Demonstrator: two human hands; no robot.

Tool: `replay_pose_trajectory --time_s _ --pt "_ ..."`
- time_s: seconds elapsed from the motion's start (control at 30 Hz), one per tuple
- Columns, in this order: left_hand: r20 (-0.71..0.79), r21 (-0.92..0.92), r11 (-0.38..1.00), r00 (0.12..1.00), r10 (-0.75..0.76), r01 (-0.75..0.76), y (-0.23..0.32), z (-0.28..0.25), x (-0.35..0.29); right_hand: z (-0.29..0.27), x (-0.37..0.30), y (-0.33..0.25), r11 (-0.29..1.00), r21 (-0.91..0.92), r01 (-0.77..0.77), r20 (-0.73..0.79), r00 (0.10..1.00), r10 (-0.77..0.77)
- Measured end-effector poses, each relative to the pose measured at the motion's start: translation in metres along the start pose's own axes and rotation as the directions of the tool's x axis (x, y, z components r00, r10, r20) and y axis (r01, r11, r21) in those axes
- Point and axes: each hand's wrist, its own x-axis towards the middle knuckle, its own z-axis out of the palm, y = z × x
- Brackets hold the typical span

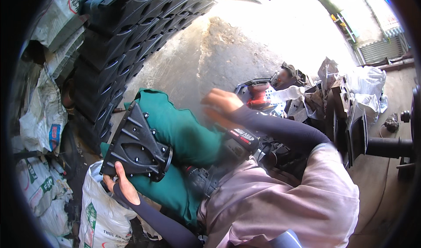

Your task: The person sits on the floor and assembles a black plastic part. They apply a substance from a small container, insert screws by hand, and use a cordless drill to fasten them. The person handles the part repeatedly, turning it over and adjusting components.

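Observation:
My left hand [124,185] grips the lower left edge of a black flared housing [137,138], its thumb lying over the near face. Several small bolts or screws dot the housing, and a round flange closes its right end. It rests tilted across my green-clad thighs. Smeared by motion, my right hand [224,107] hangs above my right knee, apart from the housing; whether it holds anything cannot be made out. Below that hand a black cordless drill [237,145] lies in my lap, its battery toward the right and its chuck toward the left.
Stacked black housings [118,59] form a tall row at the left. A white woven sack [98,204] stands by my left forearm, with more sacks [41,112] along the left side. On the right are a red power tool [258,93], a plastic bottle [289,93] and piled metal parts [340,101].

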Motion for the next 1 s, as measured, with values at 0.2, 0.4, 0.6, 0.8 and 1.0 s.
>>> replay_pose_trajectory --time_s 0.2,0.4,0.6,0.8,1.0 --pt "-0.001 -0.089 0.996 1.0 0.005 -0.005 0.008 0.004 -0.004 0.011 -0.032 -0.031 0.982 0.144 0.12 0.191 0.97 -0.147" --pt "0.076 -0.277 0.948 0.987 -0.143 0.158 0.0 -0.004 -0.001 0.063 -0.094 -0.084 0.873 -0.115 0.475 0.507 0.784 -0.359" --pt "-0.182 -0.169 0.969 0.961 -0.21 0.18 0.019 0.001 -0.009 0.092 -0.115 -0.074 0.874 -0.29 0.39 0.451 0.861 -0.235" --pt "-0.181 -0.447 0.893 0.973 -0.146 0.051 0.033 0.008 -0.036 0.032 -0.056 -0.086 0.983 0.1 0.156 0.685 0.706 -0.182" --pt "-0.02 -0.673 0.739 0.999 0.029 -0.035 0.022 0.006 -0.046 -0.002 -0.01 -0.095 0.583 0.478 -0.657 0.723 -0.084 -0.686"
